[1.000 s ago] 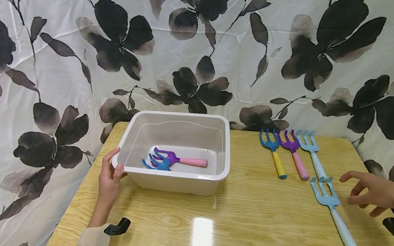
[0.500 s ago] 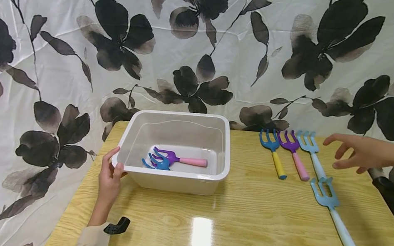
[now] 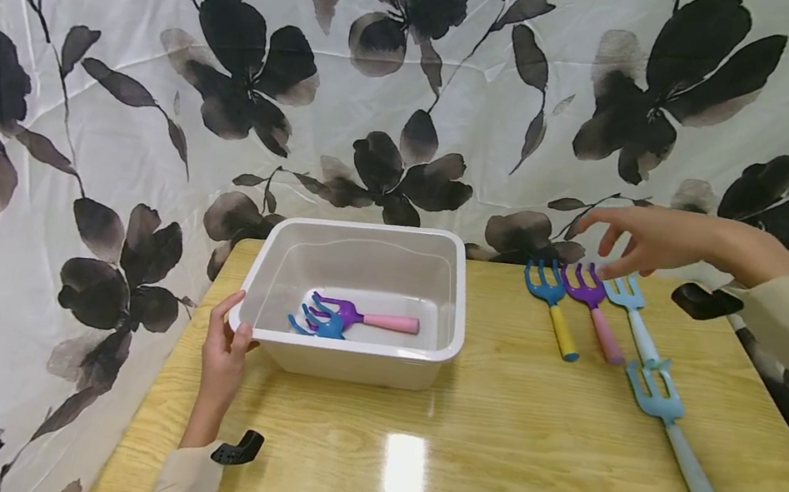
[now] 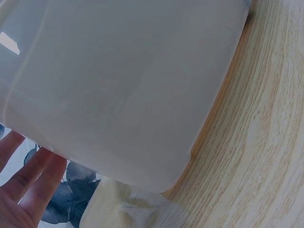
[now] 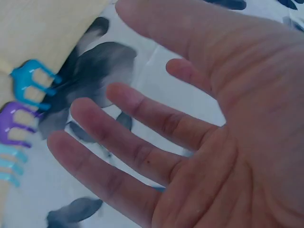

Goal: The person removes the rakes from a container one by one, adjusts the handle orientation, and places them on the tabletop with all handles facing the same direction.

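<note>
In head view, your right hand (image 3: 661,237) is moving leftward, hovering now near the purple fork (image 3: 603,327). In left wrist view, your left hand (image 4: 19,183) is gripping the tub (image 4: 118,95). In right wrist view, your spread fingers (image 5: 107,180) are holding nothing; so, probably, no grasping is happening yet.

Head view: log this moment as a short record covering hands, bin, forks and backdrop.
Holding: left hand, at the left end of the white bin
Bin contents: purple fork, blue fork (handle hidden)
Loose forks: yellow-handled fork, second purple fork, rear light-blue fork, front light-blue fork, on the table
Empty: right hand, near the loose forks' tines
Backdrop: floral cloth
</note>
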### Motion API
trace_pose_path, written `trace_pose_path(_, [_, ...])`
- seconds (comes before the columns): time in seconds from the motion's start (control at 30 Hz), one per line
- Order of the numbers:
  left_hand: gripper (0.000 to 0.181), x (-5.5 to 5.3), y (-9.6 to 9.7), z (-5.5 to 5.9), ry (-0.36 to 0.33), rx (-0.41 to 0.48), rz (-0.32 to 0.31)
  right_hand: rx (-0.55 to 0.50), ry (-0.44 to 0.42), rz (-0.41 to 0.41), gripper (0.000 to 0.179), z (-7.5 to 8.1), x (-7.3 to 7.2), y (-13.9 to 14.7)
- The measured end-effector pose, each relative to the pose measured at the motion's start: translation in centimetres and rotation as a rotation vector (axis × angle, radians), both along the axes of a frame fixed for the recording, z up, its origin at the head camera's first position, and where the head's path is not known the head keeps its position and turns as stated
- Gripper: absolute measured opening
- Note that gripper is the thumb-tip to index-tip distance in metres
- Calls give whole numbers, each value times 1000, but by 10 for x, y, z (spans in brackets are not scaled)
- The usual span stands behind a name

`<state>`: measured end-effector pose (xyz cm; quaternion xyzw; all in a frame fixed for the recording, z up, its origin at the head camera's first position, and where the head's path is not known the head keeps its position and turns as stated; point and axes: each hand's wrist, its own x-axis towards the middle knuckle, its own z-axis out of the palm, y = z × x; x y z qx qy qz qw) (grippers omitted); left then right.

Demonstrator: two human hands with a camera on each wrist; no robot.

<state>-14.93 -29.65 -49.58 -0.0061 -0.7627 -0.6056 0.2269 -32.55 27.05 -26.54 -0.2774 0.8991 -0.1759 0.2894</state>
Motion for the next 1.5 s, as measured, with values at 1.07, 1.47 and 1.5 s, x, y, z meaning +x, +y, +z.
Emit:
trace_pose_path(1.07, [48, -1, 0, 7, -5, 21, 18, -70, -76, 332, 72, -24, -39, -243])
trace_pose_path(1.47, [49, -6, -4, 7, 26, 1, -3, -76, -184, 392, 67, -78, -37, -303])
trace_pose_path(1.5, [49, -6, -5, 7, 30, 1, -5, -67, -195, 393, 67, -82, -37, -307])
